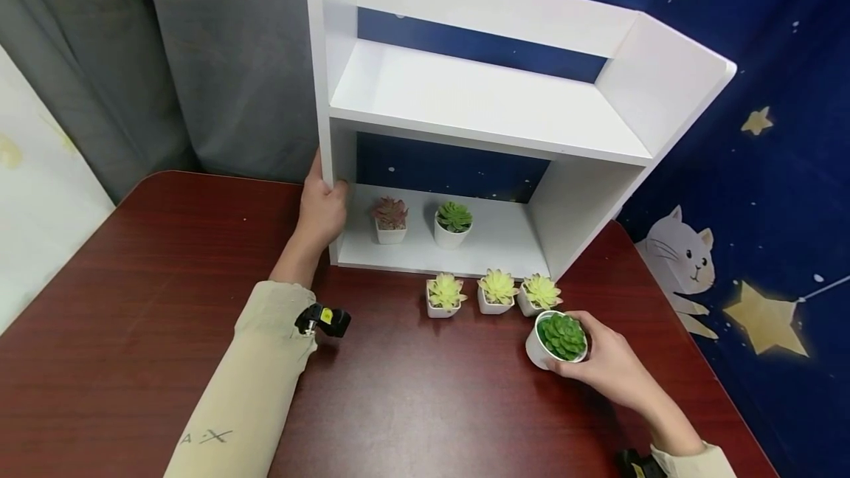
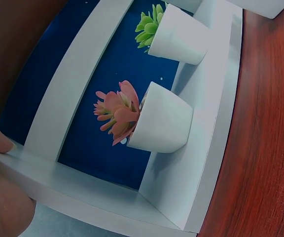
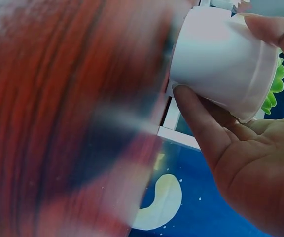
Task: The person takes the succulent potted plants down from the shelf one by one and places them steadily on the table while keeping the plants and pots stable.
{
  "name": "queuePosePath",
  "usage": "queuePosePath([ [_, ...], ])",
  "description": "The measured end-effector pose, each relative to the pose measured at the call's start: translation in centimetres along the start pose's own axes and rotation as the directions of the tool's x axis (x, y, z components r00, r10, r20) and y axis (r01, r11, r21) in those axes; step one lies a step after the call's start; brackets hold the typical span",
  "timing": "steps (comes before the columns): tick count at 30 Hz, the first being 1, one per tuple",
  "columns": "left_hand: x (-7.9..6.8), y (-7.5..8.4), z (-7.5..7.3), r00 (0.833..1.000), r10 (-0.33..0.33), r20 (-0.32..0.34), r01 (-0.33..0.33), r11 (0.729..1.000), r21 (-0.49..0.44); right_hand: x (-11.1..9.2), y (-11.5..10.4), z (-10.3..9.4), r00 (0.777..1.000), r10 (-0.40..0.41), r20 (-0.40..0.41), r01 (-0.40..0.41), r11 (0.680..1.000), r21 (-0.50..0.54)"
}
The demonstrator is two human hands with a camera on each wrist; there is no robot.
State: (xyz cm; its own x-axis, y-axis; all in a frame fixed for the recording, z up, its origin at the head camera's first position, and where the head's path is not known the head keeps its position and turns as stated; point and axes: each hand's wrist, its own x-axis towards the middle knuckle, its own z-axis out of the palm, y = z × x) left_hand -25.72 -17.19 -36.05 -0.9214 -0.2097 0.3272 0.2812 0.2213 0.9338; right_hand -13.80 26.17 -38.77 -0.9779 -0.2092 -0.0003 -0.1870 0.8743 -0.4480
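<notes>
My right hand (image 1: 614, 364) grips a round white pot (image 3: 221, 54) with a dark green succulent (image 1: 561, 336), thumb on one side and fingers on the other. Whether the pot touches the table cannot be told. My left hand (image 1: 322, 209) holds the left side panel of a white two-tier shelf (image 1: 491, 102), its thumb over the panel's edge; some fingers are hidden. On the lower tier stand a reddish succulent (image 1: 390, 214) in a square pot and a green succulent (image 1: 454, 217) in a round one. In front are three yellow-green succulents (image 1: 445, 292) in small white pots.
The shelf stands at the back of a dark red wooden table (image 1: 412, 389). Behind it hang a grey curtain (image 1: 232, 57) and a blue cloth (image 1: 783, 190) with stars and a cat. A white patterned surface (image 1: 40, 198) lies beyond the table's left edge.
</notes>
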Motion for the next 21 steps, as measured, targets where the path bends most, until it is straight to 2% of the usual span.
queuePosePath([
  [21, 0.01, -0.29, 0.13, 1.0, 0.014, -0.001, -0.014, 1.0, -0.015, 0.02, 0.93, 0.93, 1.0, 0.021, -0.015, -0.021, 0.999, 0.04],
])
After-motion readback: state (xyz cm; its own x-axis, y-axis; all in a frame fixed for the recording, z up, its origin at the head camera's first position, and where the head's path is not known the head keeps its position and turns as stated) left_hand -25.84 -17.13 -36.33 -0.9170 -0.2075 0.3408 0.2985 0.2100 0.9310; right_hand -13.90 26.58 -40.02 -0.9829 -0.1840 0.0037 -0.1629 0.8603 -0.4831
